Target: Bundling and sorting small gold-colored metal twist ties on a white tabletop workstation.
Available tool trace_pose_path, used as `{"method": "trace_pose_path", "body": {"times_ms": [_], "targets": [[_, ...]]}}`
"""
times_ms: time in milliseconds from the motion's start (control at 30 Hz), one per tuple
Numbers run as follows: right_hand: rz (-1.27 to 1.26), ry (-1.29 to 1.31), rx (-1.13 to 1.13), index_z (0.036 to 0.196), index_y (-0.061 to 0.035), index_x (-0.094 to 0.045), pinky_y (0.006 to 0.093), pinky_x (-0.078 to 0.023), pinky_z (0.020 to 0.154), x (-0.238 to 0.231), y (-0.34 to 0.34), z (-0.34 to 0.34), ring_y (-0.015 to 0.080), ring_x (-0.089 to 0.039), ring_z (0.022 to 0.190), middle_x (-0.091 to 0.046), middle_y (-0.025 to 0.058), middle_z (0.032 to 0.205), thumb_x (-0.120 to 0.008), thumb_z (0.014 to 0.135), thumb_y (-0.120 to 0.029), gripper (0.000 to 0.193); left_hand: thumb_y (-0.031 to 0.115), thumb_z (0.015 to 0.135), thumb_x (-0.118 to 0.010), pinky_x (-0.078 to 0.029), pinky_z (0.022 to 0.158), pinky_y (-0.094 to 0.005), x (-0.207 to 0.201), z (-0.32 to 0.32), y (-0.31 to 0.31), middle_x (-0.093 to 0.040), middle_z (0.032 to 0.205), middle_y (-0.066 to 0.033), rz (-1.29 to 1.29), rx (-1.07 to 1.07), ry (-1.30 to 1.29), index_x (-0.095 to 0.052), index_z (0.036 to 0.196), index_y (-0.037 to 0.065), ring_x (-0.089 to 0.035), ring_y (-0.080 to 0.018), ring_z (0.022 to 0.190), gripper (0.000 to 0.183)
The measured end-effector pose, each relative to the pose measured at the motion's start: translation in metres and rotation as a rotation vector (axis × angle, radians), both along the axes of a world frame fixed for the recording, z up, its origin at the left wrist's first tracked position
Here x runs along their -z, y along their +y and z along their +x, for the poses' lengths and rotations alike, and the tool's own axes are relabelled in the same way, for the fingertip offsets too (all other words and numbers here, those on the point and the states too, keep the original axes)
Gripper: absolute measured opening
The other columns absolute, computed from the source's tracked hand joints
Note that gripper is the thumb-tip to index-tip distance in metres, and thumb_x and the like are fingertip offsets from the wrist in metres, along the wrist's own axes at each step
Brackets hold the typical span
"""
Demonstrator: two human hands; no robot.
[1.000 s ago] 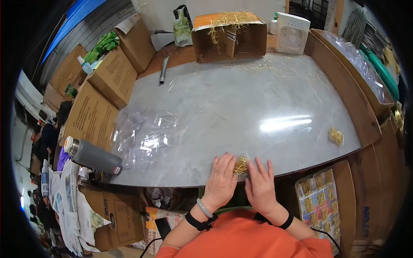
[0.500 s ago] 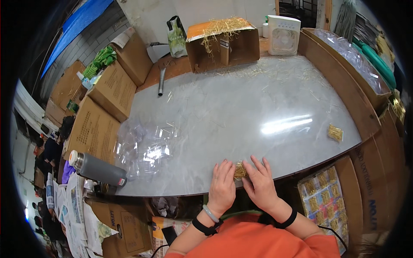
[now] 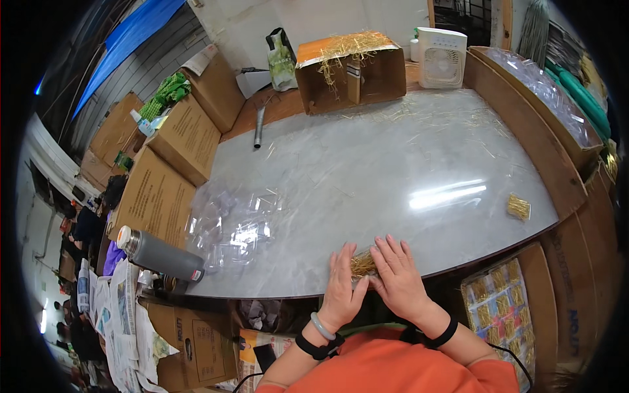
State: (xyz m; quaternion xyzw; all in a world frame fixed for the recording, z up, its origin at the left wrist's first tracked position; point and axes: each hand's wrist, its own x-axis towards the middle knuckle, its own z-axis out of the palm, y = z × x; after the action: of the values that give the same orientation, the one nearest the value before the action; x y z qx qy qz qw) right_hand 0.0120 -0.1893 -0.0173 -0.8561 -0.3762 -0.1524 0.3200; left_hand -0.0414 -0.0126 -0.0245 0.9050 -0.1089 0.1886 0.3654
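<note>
At the near edge of the grey table (image 3: pixel 327 183), a small bundle of thin gold strips (image 3: pixel 363 264) lies between my two hands. My left hand (image 3: pixel 343 286) stands along its left side with the fingers stretched out. Flat fingers of my right hand (image 3: pixel 396 275) rest against the bundle's right side, with the thumb bent toward the left hand. The palms hide the bundle's lower part, so I cannot tell whether a clear case surrounds it. A similar small gold pack (image 3: pixel 518 206) lies apart near the table's right edge.
Clear plastic cases (image 3: pixel 232 229) lie in a heap on the left, by a grey flask (image 3: pixel 164 257). At the back stand an open carton (image 3: pixel 312 92) topped with gold strips and a white fan (image 3: pixel 442 62). Filled gold packs (image 3: pixel 501 308) sit low on the right.
The view has shifted slightly, moving the scene to the right. My hands have drawn a little apart at the fingers, and more of the gold bundle shows between them.
</note>
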Motion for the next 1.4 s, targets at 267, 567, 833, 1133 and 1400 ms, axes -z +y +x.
{"method": "trace_pose_path", "body": {"times_ms": [267, 567, 833, 1133, 1400], "targets": [[-0.094, -0.065, 0.027, 0.143, -0.0032, -0.053, 0.0645, -0.018, 0.121, -0.006, 0.011, -0.006, 0.0456, -0.031, 0.148, -0.041, 0.0215, 0.156, -0.077, 0.085, -0.041, 0.073, 0.053, 0.103, -0.046, -0.030, 0.120, -0.0455, 0.008, -0.005, 0.013, -0.034, 0.158, -0.0334, -0.396, 0.097, 0.026, 0.001, 0.161, -0.007, -0.039, -0.0465, 0.144, 0.096], [-0.015, -0.068, 0.063, 0.129, -0.0057, -0.065, 0.0548, -0.044, 0.109, 0.005, 0.024, -0.006, 0.0496, -0.043, 0.137, -0.052, 0.0206, 0.144, -0.086, 0.076, -0.033, 0.063, 0.082, 0.094, -0.031, -0.027, 0.122, -0.0480, 0.005, -0.005, 0.015, -0.031, 0.160, -0.0313, -0.667, 0.223, 0.080, 0.007, 0.162, -0.002, -0.035, -0.0410, 0.148, 0.115], [-0.086, -0.101, 0.195, 0.133, -0.0017, -0.061, 0.0566, -0.040, 0.112, 0.001, 0.019, -0.001, 0.0484, -0.043, 0.139, -0.053, 0.0219, 0.144, -0.081, 0.077, -0.023, 0.063, 0.063, 0.104, -0.035, -0.026, 0.122, -0.0523, -0.011, 0.001, 0.015, -0.036, 0.158, -0.0280, -0.207, 0.114, -0.023, -0.023, 0.158, -0.007, -0.031, -0.0453, 0.149, 0.089], [0.144, 0.233, -0.025, 0.151, 0.0008, -0.040, 0.0608, -0.020, 0.123, -0.010, -0.010, 0.009, 0.0392, -0.033, 0.150, -0.039, 0.0261, 0.157, -0.073, 0.086, -0.020, 0.076, 0.050, 0.104, -0.048, -0.028, 0.121, -0.0544, 0.000, 0.005, 0.004, -0.041, 0.155, -0.0254, 0.236, 0.072, -0.016, -0.036, 0.154, -0.006, -0.035, -0.0451, 0.147, 0.075], [-0.078, 0.087, -0.082, 0.151, 0.0000, -0.040, 0.0590, -0.022, 0.123, -0.012, -0.018, 0.017, 0.0398, -0.036, 0.148, -0.042, 0.0211, 0.156, -0.073, 0.089, -0.021, 0.073, 0.044, 0.102, -0.056, -0.032, 0.121, -0.0514, 0.002, 0.004, 0.002, -0.041, 0.154, -0.0249, 0.157, 0.053, -0.034, -0.036, 0.153, -0.005, -0.037, -0.0455, 0.145, 0.073]]}}
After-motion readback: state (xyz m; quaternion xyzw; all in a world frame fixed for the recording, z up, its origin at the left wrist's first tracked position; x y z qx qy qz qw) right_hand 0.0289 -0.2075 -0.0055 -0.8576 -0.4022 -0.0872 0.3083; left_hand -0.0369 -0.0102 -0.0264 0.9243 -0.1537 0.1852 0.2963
